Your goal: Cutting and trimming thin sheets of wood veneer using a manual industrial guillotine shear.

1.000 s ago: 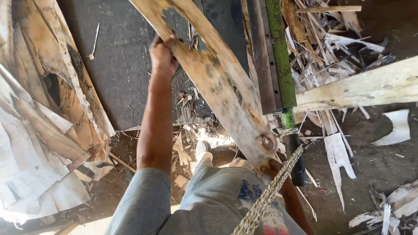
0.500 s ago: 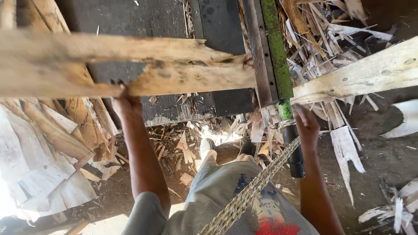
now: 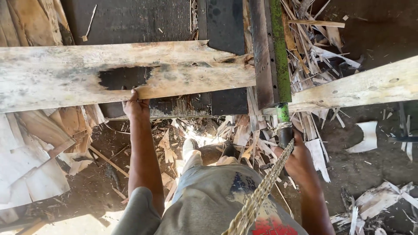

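From the head view, the left hand (image 3: 136,104) is closed on the near edge of the veneer sheet (image 3: 126,72), which lies flat across the dark bed, its right end just left of the green lever (image 3: 280,52). The right hand (image 3: 292,159) wraps the lever's dark handle below. Best to keep the sheet square and the fingers outside the blade line, I judge.
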